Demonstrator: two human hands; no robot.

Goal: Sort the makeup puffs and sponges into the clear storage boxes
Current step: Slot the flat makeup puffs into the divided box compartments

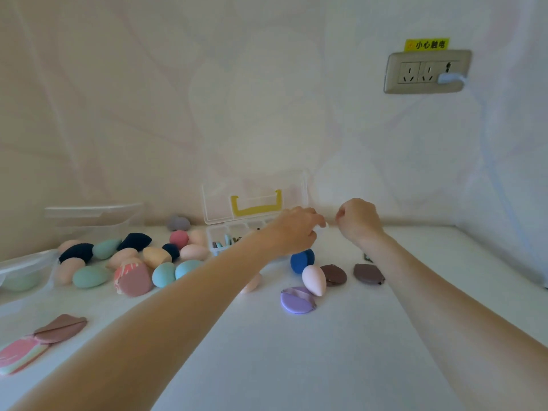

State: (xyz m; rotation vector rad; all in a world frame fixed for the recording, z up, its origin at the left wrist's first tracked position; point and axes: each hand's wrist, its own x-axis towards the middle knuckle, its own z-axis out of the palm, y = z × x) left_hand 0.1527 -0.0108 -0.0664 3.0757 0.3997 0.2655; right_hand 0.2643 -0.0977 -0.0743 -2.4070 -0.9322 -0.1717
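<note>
A clear compartment box [218, 232] stands at the back with its lid [255, 185] raised, showing a yellow handle. Small puffs lie in its cells. My left hand [296, 229] reaches over the box's right end, fingers curled and pinching a whitish edge there. My right hand [358, 221] hovers just to the right, fingers curled, with nothing visible in it. Below the hands lie a blue sponge [299, 261], a pale pink egg sponge [314, 280], a purple puff [295, 302] and two brown puffs [335, 275].
A heap of egg sponges [133, 262] in pink, teal, peach and navy fills the left. Two clear tubs [95, 218] stand at the far left. A brown puff [60, 327] and a pink striped puff [20, 354] lie near the front left. Walls close the back and right.
</note>
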